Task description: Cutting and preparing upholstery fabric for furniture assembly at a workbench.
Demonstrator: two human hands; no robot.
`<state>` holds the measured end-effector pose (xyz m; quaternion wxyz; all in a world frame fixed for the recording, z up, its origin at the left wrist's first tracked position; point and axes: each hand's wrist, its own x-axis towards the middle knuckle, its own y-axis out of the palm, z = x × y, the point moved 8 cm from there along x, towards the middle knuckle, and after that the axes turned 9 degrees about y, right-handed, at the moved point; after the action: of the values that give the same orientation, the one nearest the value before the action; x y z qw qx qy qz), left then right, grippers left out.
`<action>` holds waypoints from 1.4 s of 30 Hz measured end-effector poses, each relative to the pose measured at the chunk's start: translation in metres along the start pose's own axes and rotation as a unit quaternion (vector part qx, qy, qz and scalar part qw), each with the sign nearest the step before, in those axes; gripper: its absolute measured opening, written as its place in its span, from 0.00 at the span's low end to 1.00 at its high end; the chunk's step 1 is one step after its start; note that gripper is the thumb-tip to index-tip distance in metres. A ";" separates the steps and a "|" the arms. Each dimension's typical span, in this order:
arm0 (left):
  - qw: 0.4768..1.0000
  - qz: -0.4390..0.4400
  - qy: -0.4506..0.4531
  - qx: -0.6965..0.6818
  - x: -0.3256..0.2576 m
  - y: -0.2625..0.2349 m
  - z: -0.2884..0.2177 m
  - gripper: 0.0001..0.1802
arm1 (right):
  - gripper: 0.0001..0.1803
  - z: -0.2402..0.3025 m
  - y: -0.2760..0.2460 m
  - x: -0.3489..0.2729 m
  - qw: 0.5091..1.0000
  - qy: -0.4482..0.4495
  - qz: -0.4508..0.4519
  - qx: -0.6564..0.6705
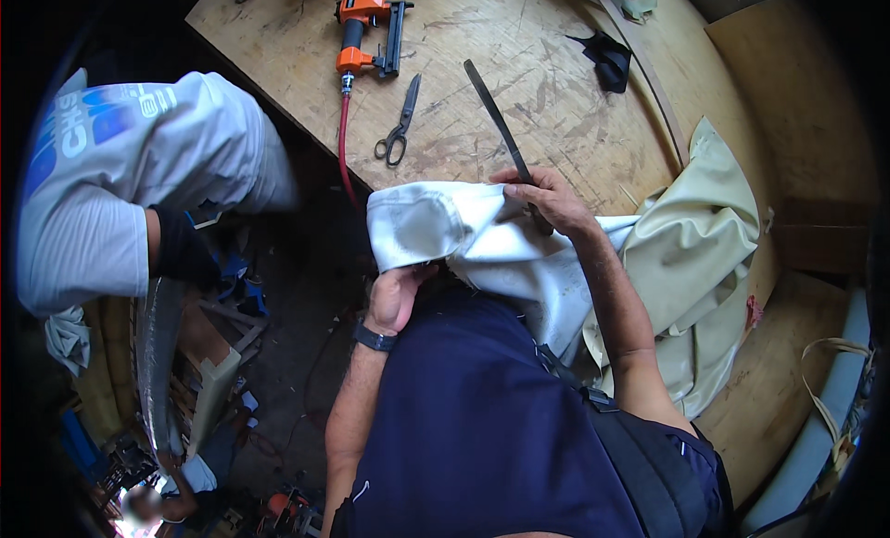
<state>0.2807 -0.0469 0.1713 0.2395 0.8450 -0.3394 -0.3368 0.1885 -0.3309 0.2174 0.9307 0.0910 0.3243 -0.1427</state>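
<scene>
A piece of white leather-like upholstery material [501, 241] lies across the table's near edge and hangs toward my lap. At its left end my left hand [395, 299] grips the lower edge, with the fingers partly hidden behind the material. My right hand [554, 202] is closed around a long, narrow, dark blade-like tool [498, 116]. The tool slants up and away to the left, its lower end showing below my palm. My right fingertips also touch the upper edge of the white material. A greyish, roughly round patch shows near its left end.
On the worn wooden table [464, 28] lie an orange-black staple gun [357, 37] with a red hose [343, 149], black-handled scissors [400, 128] and a black scrap [607, 61]. Beige material [691, 251] drapes at right. A co-worker in a white shirt [158, 158] bends at left.
</scene>
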 end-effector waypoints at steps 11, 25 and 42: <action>0.991 -0.044 0.128 -0.023 0.017 0.046 -0.048 0.26 | 0.13 0.038 -0.005 0.009 0.994 -0.057 -0.007 -0.091; 0.982 0.014 0.113 0.150 0.021 0.076 -0.041 0.27 | 0.11 0.019 -0.008 0.034 0.994 -0.079 -0.029 -0.076; 0.991 -0.095 0.028 -0.094 0.041 0.073 -0.022 0.24 | 0.11 0.030 0.020 -0.061 0.972 -0.144 -0.181 -0.036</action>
<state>0.2897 -0.1208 0.2153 0.2940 0.8562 -0.2173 -0.3651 0.1664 -0.3074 0.2808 0.9291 -0.0240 0.2027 -0.3084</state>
